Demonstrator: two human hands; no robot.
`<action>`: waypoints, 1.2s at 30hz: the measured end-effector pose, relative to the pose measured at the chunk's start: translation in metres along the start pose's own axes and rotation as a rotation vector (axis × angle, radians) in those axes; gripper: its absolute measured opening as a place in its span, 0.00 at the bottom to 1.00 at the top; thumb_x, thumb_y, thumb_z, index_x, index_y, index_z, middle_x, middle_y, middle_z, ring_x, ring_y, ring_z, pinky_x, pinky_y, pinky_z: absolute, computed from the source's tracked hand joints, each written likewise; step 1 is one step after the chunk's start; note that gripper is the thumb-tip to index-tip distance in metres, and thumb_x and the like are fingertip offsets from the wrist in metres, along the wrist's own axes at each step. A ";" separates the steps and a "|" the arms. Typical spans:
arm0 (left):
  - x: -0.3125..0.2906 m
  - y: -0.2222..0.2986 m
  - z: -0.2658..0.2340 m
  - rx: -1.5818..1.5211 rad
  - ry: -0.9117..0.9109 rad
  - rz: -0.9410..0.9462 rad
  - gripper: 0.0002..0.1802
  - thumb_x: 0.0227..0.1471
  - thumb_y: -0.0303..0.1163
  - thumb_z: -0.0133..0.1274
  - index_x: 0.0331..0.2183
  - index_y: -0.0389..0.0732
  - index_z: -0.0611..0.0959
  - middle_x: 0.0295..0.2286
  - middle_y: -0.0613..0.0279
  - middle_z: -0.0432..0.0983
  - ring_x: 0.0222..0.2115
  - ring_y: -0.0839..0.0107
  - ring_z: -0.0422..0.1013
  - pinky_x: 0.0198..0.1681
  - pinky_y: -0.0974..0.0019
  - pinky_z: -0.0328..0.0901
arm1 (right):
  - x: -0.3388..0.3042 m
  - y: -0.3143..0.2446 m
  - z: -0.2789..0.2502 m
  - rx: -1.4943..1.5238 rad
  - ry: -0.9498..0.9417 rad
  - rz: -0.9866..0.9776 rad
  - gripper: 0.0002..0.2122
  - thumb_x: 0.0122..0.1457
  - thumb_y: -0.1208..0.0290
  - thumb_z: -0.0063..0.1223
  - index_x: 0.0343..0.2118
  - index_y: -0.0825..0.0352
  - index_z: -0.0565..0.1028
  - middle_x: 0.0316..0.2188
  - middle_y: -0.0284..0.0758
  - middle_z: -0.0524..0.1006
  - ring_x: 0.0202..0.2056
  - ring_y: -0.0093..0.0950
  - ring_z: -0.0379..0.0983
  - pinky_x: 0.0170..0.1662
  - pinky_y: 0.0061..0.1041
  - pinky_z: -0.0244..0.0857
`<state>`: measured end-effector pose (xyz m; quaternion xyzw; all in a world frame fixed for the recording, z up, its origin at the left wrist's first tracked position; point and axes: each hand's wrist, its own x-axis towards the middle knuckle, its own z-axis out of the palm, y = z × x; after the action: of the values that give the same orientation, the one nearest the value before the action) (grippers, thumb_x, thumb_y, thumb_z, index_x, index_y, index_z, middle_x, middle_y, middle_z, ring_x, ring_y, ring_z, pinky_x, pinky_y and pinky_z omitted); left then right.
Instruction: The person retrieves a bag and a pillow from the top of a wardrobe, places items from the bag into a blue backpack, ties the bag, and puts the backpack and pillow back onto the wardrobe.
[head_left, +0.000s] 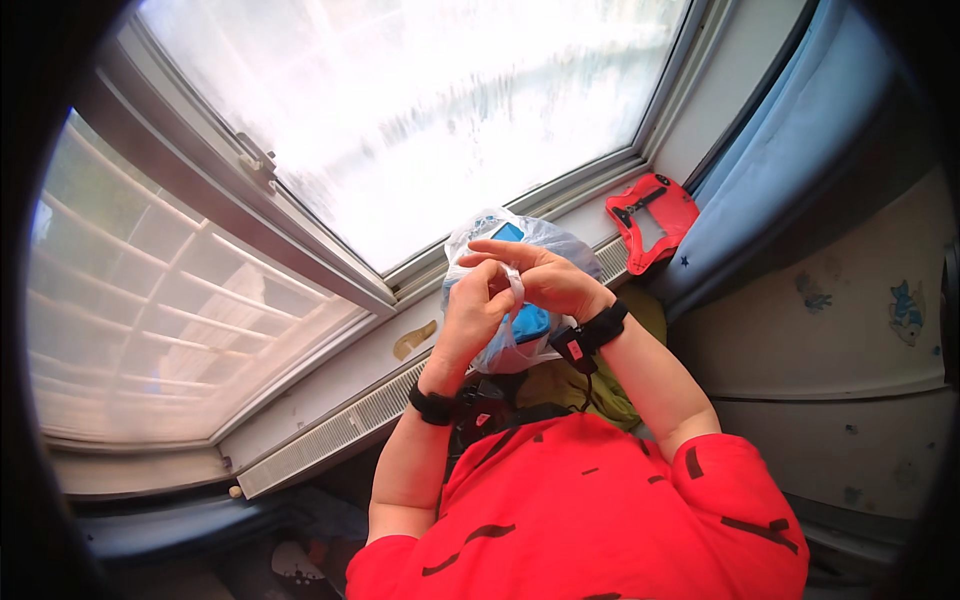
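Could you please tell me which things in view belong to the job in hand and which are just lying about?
Job in hand:
translucent white plastic bag, by the left fingers and right fingers
bright blue items inside it

Apparently lying about:
glossy red frame-shaped object with a black strip
curved tan piece on the white windowsill

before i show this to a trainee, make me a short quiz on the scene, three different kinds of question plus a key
1. Multiple choice: what are the left hand and right hand both at?
a) a blue curtain
b) a whitish plastic bag
c) a window handle

2. True or false: the red object with a cut-out lies to the left of the bag.

3. Short answer: what is worn on both wrists?

Key:
1. b
2. False; it lies to the right.
3. Black bands.
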<state>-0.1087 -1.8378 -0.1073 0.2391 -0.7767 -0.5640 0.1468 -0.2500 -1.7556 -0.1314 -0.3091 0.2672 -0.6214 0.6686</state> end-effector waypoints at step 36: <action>0.008 -0.108 0.045 0.542 -0.148 0.347 0.25 0.51 0.39 0.50 0.52 0.46 0.73 0.53 0.52 0.65 0.56 0.52 0.55 0.59 0.46 0.43 | 0.012 0.021 0.035 -0.448 0.351 -0.005 0.11 0.54 0.70 0.52 0.36 0.72 0.75 0.30 0.31 0.74 0.31 0.18 0.68 0.35 0.17 0.62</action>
<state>-0.1157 -1.8325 -0.2241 0.0919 -0.9362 -0.3191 0.1150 -0.2095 -1.7640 -0.1237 -0.3374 0.5089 -0.5924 0.5256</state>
